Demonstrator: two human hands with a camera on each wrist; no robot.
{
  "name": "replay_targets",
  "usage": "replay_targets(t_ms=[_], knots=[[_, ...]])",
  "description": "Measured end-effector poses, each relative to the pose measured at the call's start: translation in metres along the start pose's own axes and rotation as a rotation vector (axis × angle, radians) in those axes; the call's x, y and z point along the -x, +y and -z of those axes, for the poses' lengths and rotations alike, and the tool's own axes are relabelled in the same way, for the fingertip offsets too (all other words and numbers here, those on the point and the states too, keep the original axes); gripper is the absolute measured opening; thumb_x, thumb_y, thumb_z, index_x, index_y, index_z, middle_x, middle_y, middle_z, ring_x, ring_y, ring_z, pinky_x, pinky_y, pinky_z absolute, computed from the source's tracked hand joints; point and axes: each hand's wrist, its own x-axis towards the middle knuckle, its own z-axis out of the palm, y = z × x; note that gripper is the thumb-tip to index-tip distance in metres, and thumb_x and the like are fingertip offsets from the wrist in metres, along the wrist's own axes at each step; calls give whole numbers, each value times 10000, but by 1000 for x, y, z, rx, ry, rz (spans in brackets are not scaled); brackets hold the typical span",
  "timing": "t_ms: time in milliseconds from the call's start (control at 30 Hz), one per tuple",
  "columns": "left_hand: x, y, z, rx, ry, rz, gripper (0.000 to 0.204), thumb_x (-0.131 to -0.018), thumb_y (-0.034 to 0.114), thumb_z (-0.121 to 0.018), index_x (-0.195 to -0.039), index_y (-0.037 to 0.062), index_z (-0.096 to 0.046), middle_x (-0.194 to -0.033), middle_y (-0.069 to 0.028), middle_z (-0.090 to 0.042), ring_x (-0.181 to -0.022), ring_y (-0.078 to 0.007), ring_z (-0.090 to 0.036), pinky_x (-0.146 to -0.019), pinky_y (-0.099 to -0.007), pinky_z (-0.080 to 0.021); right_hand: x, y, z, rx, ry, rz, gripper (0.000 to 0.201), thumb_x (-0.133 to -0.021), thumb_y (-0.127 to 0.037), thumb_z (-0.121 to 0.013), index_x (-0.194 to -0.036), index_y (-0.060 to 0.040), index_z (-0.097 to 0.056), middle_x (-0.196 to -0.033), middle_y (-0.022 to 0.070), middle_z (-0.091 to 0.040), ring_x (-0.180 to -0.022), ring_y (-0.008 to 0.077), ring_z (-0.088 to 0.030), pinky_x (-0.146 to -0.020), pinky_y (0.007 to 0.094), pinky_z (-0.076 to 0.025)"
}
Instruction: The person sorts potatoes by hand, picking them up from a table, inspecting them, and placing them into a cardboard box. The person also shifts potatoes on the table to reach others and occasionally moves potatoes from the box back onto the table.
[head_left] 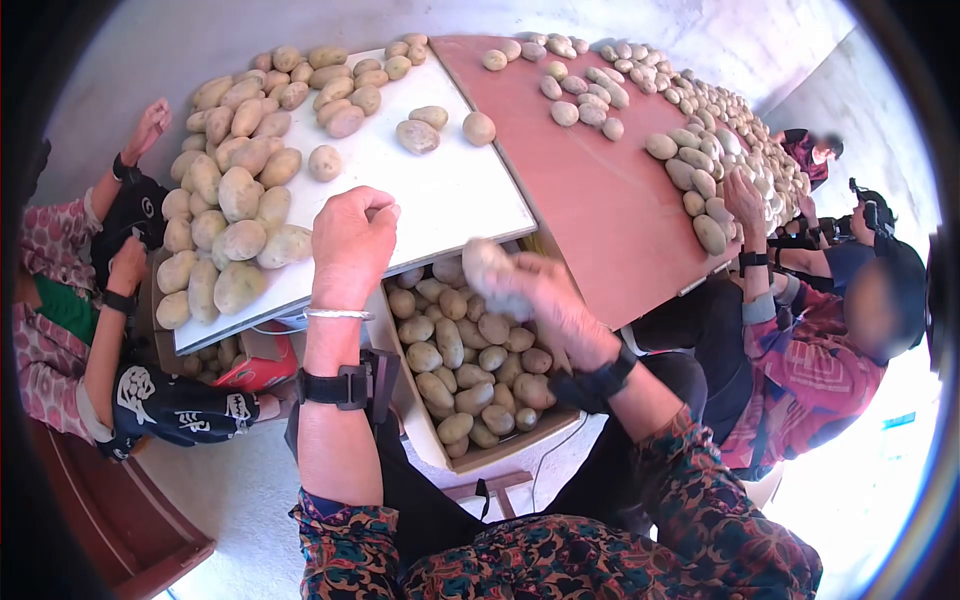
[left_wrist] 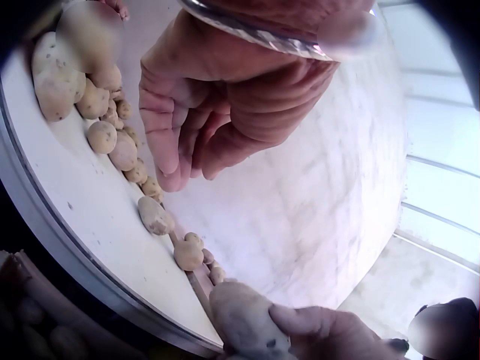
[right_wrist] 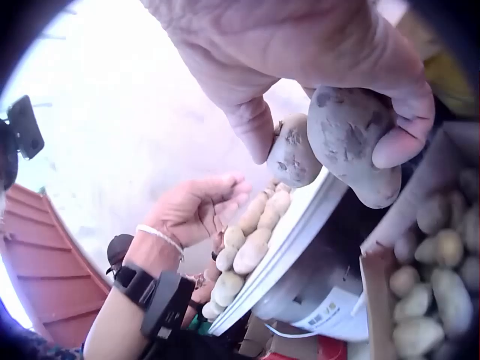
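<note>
Two potatoes are in my right hand (head_left: 560, 305); in the right wrist view the hand (right_wrist: 322, 60) grips a larger dark-marked potato (right_wrist: 349, 139) beside a smaller one (right_wrist: 294, 154). This hand is above a cardboard box (head_left: 428, 430) full of potatoes (head_left: 450, 342). My left hand (head_left: 352, 240) hangs over the front of the white board (head_left: 420, 195), holding nothing, its fingers loosely bent in the left wrist view (left_wrist: 225, 97). A heap of potatoes (head_left: 240, 195) lies on the board's left side.
A reddish board (head_left: 580, 200) adjoins the white one on the right, with many potatoes (head_left: 700, 165) along its far and right sides. People sit on both sides, their arms near the boards. Beneath the white board, at left, is a red box (head_left: 265, 365).
</note>
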Motion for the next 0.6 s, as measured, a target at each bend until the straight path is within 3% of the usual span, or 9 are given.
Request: replay_targets(t_ms=[33,67,167,200,267,367,500,567,600], knots=[[0,3,0,4,-4,19,181,-826,105,-654,-922,-42,-701,-746,-95,-698,-653,-134,-666,-613,-275,-515,-10,-16,3,51,33,27,537,-778,-350,-774,-1139,13,-613,-927,90,-687,-723,108,-634,-579,211,-419],[0,5,0,7,-8,38,182,-826,104,-655,-924,-42,-700,-750,-99,-700,-653,-136,-666,-628,-277,-519,-25,-22,5,53,119,72,564,-750,-413,-799,-1089,11,-648,-825,41,-660,-690,77,-584,-558,219,-411],[-3,1,-3,-3,-7,15,181,-831,102,-655,-931,-42,-702,-762,-109,-708,-659,-146,-671,-643,-284,-525,-87,-36,15,248,294,253,526,-712,-397,-792,-964,52,-684,-782,108,-666,-746,196,-651,-655,328,-498],[-4,2,-4,-4,-5,16,181,-831,102,-655,-931,-42,-702,-762,-109,-708,-659,-146,-671,-643,-284,-525,-101,-46,15,249,293,253,526,-712,-397,-792,-964,52,-684,-782,108,-666,-746,196,-651,-655,328,-498],[-4,4,-3,-31,-9,12,184,-833,101,-654,-938,-43,-702,-773,-117,-712,-664,-157,-677,-651,-293,-529,-123,-62,13,443,400,220,481,-727,-389,-765,-943,36,-704,-825,169,-686,-813,300,-678,-738,403,-531],[-4,11,-3,-37,-40,55,186,-836,102,-653,-943,-42,-702,-785,-125,-715,-670,-164,-681,-659,-299,-531,-162,-61,4,638,517,313,467,-766,-394,-729,-1038,-16,-702,-956,198,-691,-944,350,-660,-814,440,-533],[-4,11,-3,-64,-43,46,190,-838,105,-652,-948,-43,-702,-784,-126,-713,-672,-164,-681,-664,-300,-530,-168,-61,3,806,512,450,457,-770,-319,-749,-1117,-28,-689,-980,207,-706,-923,305,-691,-823,387,-539],[-4,11,-4,-19,-26,46,196,-839,113,-654,-952,-40,-703,-775,-126,-709,-673,-166,-680,-665,-303,-529,-165,-61,16,951,245,506,445,-779,-332,-700,-1130,-60,-673,-1106,184,-660,-1146,364,-574,-926,439,-498],[-4,10,-4,-17,-28,50,196,-839,113,-654,-952,-40,-703,-775,-126,-709,-673,-166,-680,-665,-303,-529,-155,-65,17,955,243,502,445,-779,-332,-700,-1130,-60,-673,-1106,184,-660,-1146,364,-574,-926,439,-498]])
